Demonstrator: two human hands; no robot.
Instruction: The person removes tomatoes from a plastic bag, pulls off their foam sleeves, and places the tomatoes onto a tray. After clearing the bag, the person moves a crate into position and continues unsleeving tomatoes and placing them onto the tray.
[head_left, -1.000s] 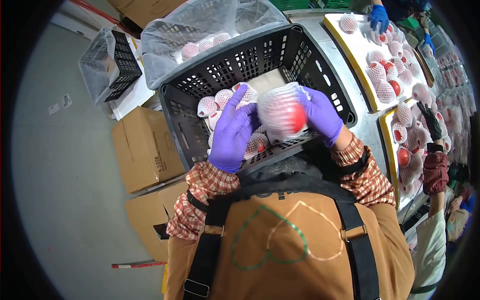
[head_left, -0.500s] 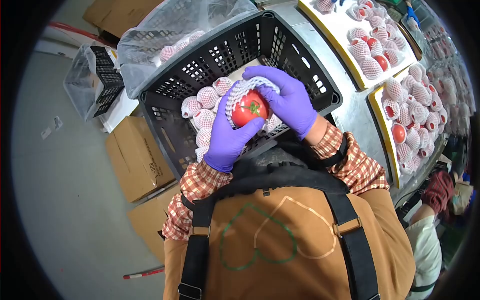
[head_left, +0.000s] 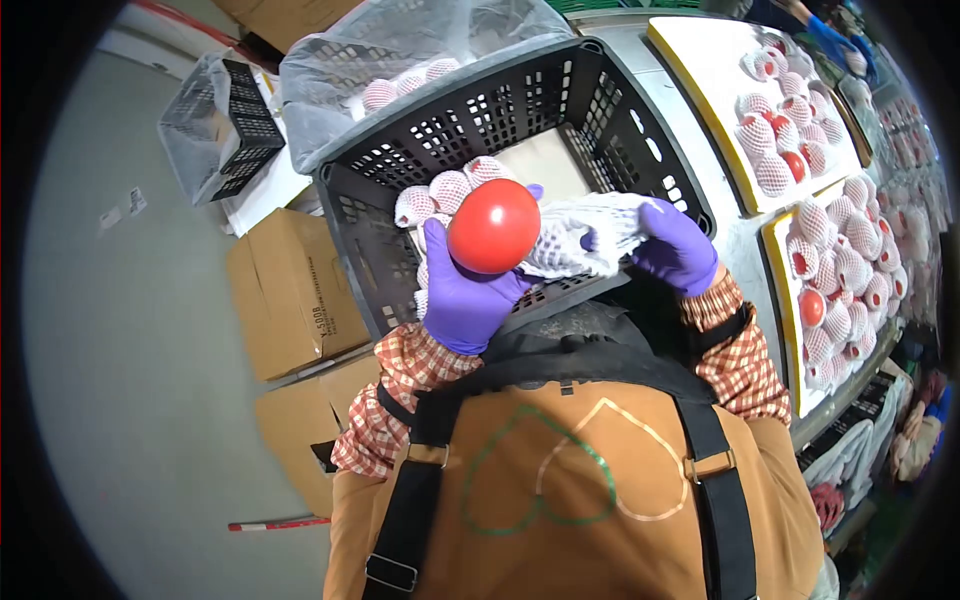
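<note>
A bare red tomato (head_left: pixel 494 226) rests in my left hand (head_left: pixel 466 302), its smooth side up, above the near part of a black crate (head_left: pixel 440 115). My right hand (head_left: pixel 678 248), in a purple glove like the left, pinches one end of a white foam net (head_left: pixel 590 232). The net stretches between the two hands, and a bit of purple glove shows through it. Beneath them, several net-wrapped tomatoes (head_left: pixel 449 190) line the left side of the crate; some are hidden by my left hand.
Two yellow-edged trays of netted tomatoes (head_left: pixel 700 105) (head_left: pixel 785 300) lie at the right. Behind the crate is a plastic-lined box (head_left: pixel 325 90). Cardboard boxes (head_left: pixel 290 295) and a smaller black crate (head_left: pixel 250 130) stand at the left. A co-worker's blue sleeve (head_left: pixel 828 38) shows top right.
The net has come off the tomato, which now shows its smooth side instead of its green stem. My right hand has moved right with the net's end, away from my left hand.
</note>
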